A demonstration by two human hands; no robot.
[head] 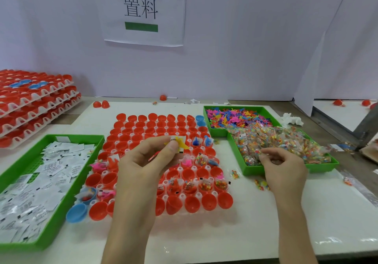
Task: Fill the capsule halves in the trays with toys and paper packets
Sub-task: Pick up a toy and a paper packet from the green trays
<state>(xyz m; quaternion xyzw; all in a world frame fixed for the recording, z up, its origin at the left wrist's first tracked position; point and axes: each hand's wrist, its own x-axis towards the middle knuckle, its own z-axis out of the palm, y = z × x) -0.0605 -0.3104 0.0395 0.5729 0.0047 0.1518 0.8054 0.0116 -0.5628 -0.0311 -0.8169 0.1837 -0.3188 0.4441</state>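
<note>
Plainly the left hand [151, 159], pinching a yellow toy [181, 142] and a paper packet [176, 138] together, hangs just above the empty capsule halves [190, 172] mid-frame in the tray [182, 196], nearer of the 2 hands, while the right hand [284, 167] curls loosely by the candy-bag bin [321, 166], grip unclear.

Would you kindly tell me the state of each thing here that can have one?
Left hand, pinching a yellow toy and paper packet.
Right hand, fingers curled; contents unclear.
Capsule tray, partly filled; most halves empty.
Paper-packet tray, well stocked.
Toy tray, full.
Bead-packet tray, heaped.
</note>
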